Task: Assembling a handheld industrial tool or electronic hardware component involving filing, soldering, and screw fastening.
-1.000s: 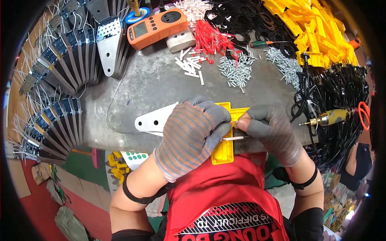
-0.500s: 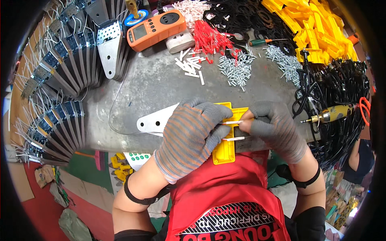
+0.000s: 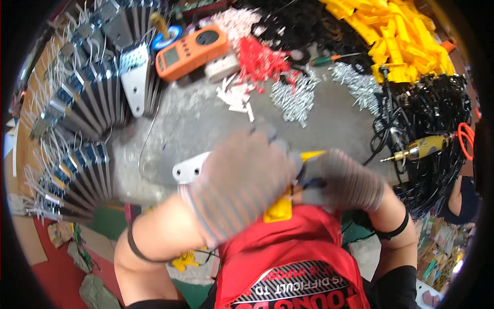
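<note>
My left hand (image 3: 244,180), in a striped grey glove, lies over a yellow plastic part (image 3: 279,208) and the end of a pale metal plate (image 3: 190,169) with holes. Motion smears it, and its fingers are hidden. Close against it, my right hand (image 3: 342,180), gloved alike, has its fingers bent together over the same yellow part. What sits between those fingertips is too blurred to make out. Both hands are just above the table's near edge, in front of the red apron (image 3: 288,242).
Stacked metal plates with wires (image 3: 85,103) line the left. Behind are an orange meter (image 3: 190,51), red sleeved pieces (image 3: 260,62), screws (image 3: 296,98) and a green-handled screwdriver (image 3: 327,59). Yellow parts (image 3: 399,41), black cords (image 3: 437,113) and a power screwdriver (image 3: 424,148) are at right.
My hands have come together over the yellow part; the right moved left and down. The white sleeves seen between them are now hidden. The whole view has shifted slightly.
</note>
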`<state>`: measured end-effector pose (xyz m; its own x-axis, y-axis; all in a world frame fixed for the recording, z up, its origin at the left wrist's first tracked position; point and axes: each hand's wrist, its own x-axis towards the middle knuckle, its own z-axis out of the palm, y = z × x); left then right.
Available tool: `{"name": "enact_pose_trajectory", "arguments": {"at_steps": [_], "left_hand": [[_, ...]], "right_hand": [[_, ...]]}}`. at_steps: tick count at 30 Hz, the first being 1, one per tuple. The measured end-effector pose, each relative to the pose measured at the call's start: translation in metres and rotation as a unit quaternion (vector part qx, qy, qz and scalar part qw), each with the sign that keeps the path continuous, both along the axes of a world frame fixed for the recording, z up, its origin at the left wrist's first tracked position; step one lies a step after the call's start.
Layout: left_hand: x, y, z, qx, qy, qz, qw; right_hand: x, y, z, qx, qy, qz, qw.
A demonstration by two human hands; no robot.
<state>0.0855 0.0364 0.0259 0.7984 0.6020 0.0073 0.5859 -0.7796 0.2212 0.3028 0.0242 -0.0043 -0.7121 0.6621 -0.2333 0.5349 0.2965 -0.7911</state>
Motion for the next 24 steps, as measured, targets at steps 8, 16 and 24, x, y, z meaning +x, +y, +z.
{"name": "enact_pose_trajectory", "arguments": {"at_steps": [8, 16, 24], "left_hand": [[0.002, -0.034, -0.041, 0.112, -0.162, 0.111, 0.974], [0.01, -0.027, -0.06, 0.047, -0.318, 0.182, 0.929], [0.012, -0.032, -0.065, 0.065, -0.292, 0.23, 0.926]], "right_hand": [[0.044, 0.117, 0.011, 0.487, -0.18, -0.146, 0.842], [0.033, 0.159, 0.025, 0.441, -0.148, -0.221, 0.857], [0.004, 0.032, 0.063, -0.033, 0.326, -0.3, 0.896]]}}
